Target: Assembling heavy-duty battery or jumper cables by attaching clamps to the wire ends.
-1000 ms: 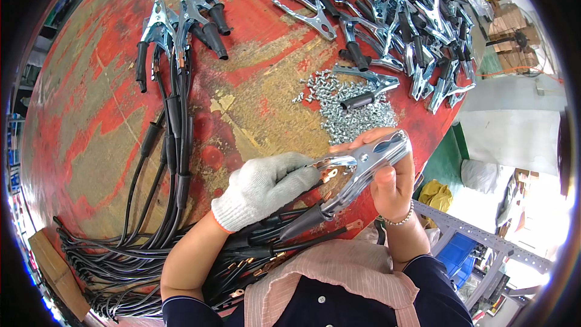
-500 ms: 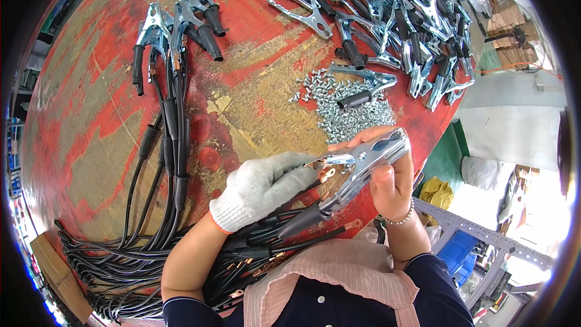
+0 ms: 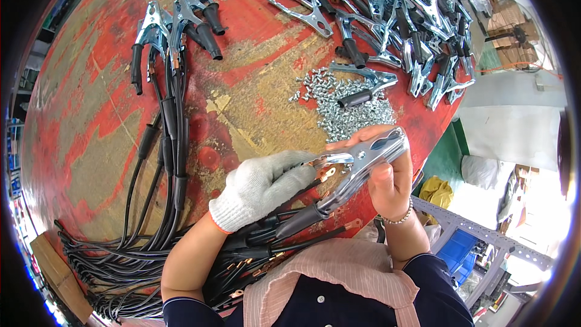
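Note:
My right hand [image 3: 392, 188], bare with a beaded bracelet, holds a silver metal spring clamp [image 3: 362, 155] with its jaws toward the upper right. One handle of the clamp wears a black sleeve [image 3: 301, 220] and points down left. In a white knit glove, my left hand [image 3: 261, 184] pinches a black cable's end at the other handle; a copper lug [image 3: 316, 162] shows at its fingertips. The glove hides most of that handle and cable. Just below the fingertips lies another copper lug [image 3: 328, 174], apart from the clamp.
Beyond my hands is a heap of small screws [image 3: 351, 109], with a loose clamp [image 3: 369, 85] on it. A big pile of clamps [image 3: 405, 18] fills the far right. At left, clamps fixed to cables [image 3: 171, 145] lie together. Many black cables [image 3: 127, 254] cover the near edge.
Both hands keep almost the same place and grip. The clamp has shifted very slightly, its sleeved handle a little to the left.

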Demonstrator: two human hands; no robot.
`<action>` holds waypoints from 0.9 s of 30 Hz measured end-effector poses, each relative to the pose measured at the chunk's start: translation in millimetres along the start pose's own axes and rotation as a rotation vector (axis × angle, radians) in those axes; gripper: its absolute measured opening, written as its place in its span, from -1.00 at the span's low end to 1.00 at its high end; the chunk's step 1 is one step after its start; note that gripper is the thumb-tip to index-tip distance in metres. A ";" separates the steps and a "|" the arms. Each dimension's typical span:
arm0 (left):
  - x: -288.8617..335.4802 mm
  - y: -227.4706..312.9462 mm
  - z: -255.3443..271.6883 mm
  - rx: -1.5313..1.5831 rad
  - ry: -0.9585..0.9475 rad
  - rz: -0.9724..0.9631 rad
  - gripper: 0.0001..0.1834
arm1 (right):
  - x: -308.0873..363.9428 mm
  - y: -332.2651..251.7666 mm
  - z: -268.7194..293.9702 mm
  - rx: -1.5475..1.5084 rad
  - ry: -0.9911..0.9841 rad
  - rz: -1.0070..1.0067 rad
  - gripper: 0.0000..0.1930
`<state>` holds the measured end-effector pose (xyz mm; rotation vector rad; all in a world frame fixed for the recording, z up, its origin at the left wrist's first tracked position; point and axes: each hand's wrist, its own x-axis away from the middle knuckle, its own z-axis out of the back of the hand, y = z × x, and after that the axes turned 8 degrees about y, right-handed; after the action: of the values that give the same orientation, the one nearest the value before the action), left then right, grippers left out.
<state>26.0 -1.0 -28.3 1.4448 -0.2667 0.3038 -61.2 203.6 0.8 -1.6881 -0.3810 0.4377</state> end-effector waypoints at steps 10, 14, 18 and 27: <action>0.5 11.1 1.1 -0.130 0.016 -0.059 -0.63 | 2.1 1.3 1.5 -0.026 -0.033 0.016 -0.40; -3.3 19.7 3.5 -0.067 -0.037 0.090 -0.64 | -11.7 -0.4 6.0 -0.077 -0.046 -0.083 -0.41; -12.8 -11.2 5.1 0.291 0.240 0.093 -0.66 | -61.8 10.9 14.7 0.481 -0.017 0.143 -0.69; -34.7 9.0 10.6 0.332 0.238 0.161 -0.70 | -87.8 38.8 16.5 1.436 -0.346 0.643 -0.86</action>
<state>-9.5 -12.1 -31.2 1.6977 -0.1419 0.6715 -145.7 169.2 -33.4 -0.2650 0.2601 1.1340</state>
